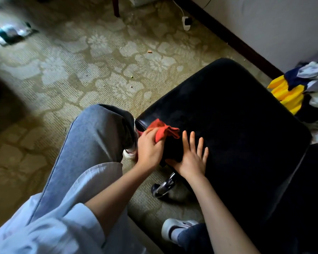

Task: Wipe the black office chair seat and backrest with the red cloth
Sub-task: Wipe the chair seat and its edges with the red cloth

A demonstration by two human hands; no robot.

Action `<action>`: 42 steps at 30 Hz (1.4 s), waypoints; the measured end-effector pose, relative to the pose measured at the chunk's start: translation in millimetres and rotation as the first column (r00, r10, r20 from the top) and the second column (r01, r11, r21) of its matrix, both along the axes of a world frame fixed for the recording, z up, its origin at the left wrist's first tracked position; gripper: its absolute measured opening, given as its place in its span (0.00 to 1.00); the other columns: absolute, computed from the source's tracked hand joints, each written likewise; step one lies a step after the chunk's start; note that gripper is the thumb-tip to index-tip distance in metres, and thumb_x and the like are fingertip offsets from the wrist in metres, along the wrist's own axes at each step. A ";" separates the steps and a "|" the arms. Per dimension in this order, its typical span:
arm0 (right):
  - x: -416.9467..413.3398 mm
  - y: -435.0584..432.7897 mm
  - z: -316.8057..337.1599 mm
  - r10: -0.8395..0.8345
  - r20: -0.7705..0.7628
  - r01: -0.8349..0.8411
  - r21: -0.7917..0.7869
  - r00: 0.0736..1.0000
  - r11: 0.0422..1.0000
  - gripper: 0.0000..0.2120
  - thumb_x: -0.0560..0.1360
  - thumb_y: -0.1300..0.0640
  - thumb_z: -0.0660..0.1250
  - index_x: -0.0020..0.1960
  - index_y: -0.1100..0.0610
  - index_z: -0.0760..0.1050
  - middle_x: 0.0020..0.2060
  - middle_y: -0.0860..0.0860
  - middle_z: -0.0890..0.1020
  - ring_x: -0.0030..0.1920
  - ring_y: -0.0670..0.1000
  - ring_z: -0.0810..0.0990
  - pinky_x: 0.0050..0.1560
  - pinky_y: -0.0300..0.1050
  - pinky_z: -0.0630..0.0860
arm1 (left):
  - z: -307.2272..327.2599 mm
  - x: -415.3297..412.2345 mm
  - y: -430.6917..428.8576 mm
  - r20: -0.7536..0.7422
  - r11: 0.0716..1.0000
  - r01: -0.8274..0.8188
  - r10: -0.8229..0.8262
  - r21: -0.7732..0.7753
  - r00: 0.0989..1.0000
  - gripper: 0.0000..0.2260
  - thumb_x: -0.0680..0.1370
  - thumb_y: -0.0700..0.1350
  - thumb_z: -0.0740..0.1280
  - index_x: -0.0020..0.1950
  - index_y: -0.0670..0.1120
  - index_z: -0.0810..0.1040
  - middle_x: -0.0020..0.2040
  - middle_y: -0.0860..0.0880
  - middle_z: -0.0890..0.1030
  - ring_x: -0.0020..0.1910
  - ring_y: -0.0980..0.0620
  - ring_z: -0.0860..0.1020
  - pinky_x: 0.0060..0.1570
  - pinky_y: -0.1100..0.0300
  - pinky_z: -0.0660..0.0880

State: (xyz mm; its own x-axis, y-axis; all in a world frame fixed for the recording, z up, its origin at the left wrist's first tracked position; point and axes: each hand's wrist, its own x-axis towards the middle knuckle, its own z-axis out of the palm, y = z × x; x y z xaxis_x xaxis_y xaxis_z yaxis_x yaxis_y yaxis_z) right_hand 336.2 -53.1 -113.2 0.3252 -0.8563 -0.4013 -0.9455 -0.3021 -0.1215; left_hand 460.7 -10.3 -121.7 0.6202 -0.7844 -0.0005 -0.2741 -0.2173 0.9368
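The black office chair seat (228, 114) fills the right half of the view, seen from above. At its near left corner my left hand (149, 147) grips the bunched red cloth (163, 132) against the seat's edge. Just to the right, my right hand (192, 156) lies flat on the seat with its fingers straight and spread, holding nothing. The backrest shows only as a dark mass at the lower right (305, 198).
My knee in grey jeans (97, 136) is close to the seat's left corner. A chrome chair leg with a caster (162, 186) sticks out below the seat. Yellow and dark clothes (292, 92) are piled at the right. A charger (186, 22) lies by the wall on patterned carpet.
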 end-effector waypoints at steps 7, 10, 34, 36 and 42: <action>-0.5 0.7 3.0 0.003 -0.004 -0.002 0.022 1.000 1.000 0.51 0.70 0.34 0.64 0.75 0.47 0.32 0.76 0.49 0.36 0.75 0.57 0.35 0.73 0.57 0.38 | 23.1 54.4 -34.8 -0.428 0.862 -0.495 0.410 -0.108 0.806 0.12 0.79 0.45 0.61 0.58 0.58 0.77 0.51 0.58 0.83 0.54 0.59 0.78 0.58 0.60 0.73; -1.5 2.4 3.5 0.006 0.001 -0.006 0.024 1.000 1.000 0.51 0.70 0.34 0.64 0.75 0.47 0.32 0.76 0.49 0.36 0.75 0.57 0.35 0.73 0.57 0.38 | 11.0 74.5 -53.2 -0.175 0.952 -0.306 0.307 0.032 0.936 0.17 0.81 0.43 0.58 0.68 0.57 0.72 0.61 0.57 0.78 0.58 0.64 0.72 0.51 0.70 0.66; -0.5 6.6 -4.4 -0.001 0.002 0.001 0.014 1.000 1.000 0.48 0.72 0.36 0.63 0.77 0.51 0.36 0.76 0.48 0.36 0.75 0.56 0.34 0.72 0.55 0.34 | 1.1 -4.2 -13.3 0.469 0.857 0.414 -0.514 0.306 0.718 0.19 0.74 0.49 0.59 0.61 0.49 0.80 0.59 0.50 0.81 0.62 0.50 0.77 0.64 0.54 0.65; -1.7 6.0 -3.7 -0.009 0.005 0.009 0.006 1.000 1.000 0.49 0.70 0.34 0.63 0.77 0.50 0.36 0.76 0.47 0.36 0.75 0.54 0.34 0.72 0.54 0.34 | 14.3 3.5 -16.1 0.233 0.826 0.485 -0.552 0.287 0.801 0.13 0.78 0.46 0.61 0.60 0.48 0.80 0.58 0.49 0.81 0.61 0.52 0.76 0.63 0.60 0.64; -21.1 3.5 2.0 0.067 0.139 -0.063 -0.032 0.988 0.998 0.53 0.62 0.24 0.48 0.77 0.52 0.36 0.77 0.49 0.40 0.76 0.53 0.40 0.73 0.52 0.38 | 73.0 47.5 -64.1 -0.607 0.997 -0.061 0.073 0.040 0.791 0.09 0.81 0.45 0.61 0.44 0.47 0.78 0.26 0.54 0.80 0.24 0.57 0.77 0.28 0.63 0.75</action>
